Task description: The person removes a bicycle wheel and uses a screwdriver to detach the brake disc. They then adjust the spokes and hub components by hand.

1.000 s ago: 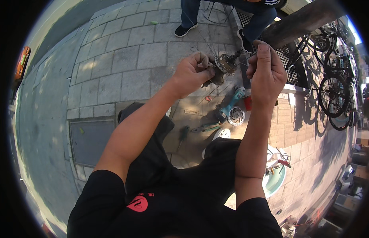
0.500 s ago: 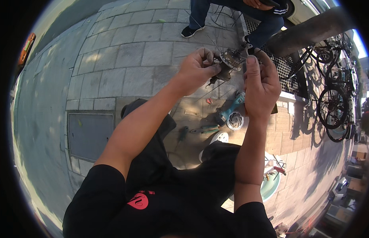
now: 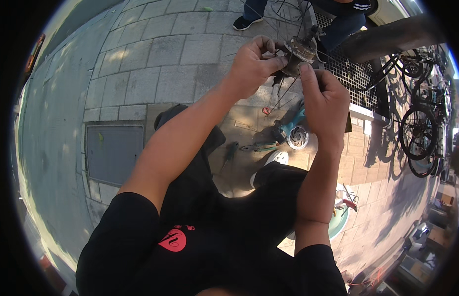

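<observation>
A dark, greasy bicycle wheel hub [image 3: 300,51] with thin spokes sticking out of it is held up in front of me. My left hand [image 3: 254,66] is closed on the hub's left side, thumb and fingers at the flange and spoke ends. My right hand [image 3: 327,101] has its thumb and curled fingers pinched together at the hub's right lower edge. Whether a spoke lies in that pinch is hidden. Several spokes [image 3: 287,92] hang down or fan out from the hub.
On the paving below lie a teal power tool [image 3: 291,125], a silver brake disc [image 3: 298,138], pliers [image 3: 259,147] and a screwdriver [image 3: 231,152]. A pale green basin [image 3: 339,222] holds tools at right. Another person's leg [image 3: 253,11] is ahead; parked bicycles [image 3: 418,130] stand right.
My right hand has moved in from beside the hub to its lower edge. The hub appears higher and farther right, with my left hand still on it.
</observation>
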### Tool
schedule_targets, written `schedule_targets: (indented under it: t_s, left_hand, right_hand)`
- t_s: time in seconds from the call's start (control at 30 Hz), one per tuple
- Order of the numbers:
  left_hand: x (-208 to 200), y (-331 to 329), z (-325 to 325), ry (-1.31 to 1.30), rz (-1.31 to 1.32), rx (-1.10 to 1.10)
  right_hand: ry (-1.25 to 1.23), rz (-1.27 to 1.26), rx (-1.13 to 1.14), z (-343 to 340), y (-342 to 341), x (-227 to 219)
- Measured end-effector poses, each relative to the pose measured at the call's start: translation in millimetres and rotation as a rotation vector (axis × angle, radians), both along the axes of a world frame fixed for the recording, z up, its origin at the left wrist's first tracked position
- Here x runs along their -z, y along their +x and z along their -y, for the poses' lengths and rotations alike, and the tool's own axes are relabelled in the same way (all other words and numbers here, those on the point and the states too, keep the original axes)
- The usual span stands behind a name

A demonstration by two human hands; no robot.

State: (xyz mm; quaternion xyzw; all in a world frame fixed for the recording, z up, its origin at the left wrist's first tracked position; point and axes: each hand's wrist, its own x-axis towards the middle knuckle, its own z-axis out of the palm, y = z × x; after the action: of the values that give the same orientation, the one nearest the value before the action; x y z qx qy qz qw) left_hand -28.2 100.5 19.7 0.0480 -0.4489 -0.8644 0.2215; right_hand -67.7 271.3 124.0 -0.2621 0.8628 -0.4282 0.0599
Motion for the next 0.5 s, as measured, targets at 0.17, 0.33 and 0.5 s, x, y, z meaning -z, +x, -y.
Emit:
schedule_targets:
  t_s: [0.17,0.33,0.5]
  left_hand:
    - [-2.1,-2.9,0.6,0.130,-0.049,-0.095]
    - [-8.1,-5.1,-0.8,0.196,-0.063,-0.042]
    - [10.0,-6.3,16.0,0.171,-0.026,-0.135]
  right_hand:
    - [0.233,-0.075,-0.134,9.5,11.4,40.8]
    - [0.064,-0.135,-0.142,22.0,12.3,58.0]
    - [0.411,-0.148,-0.352,6.1,12.1,117.4]
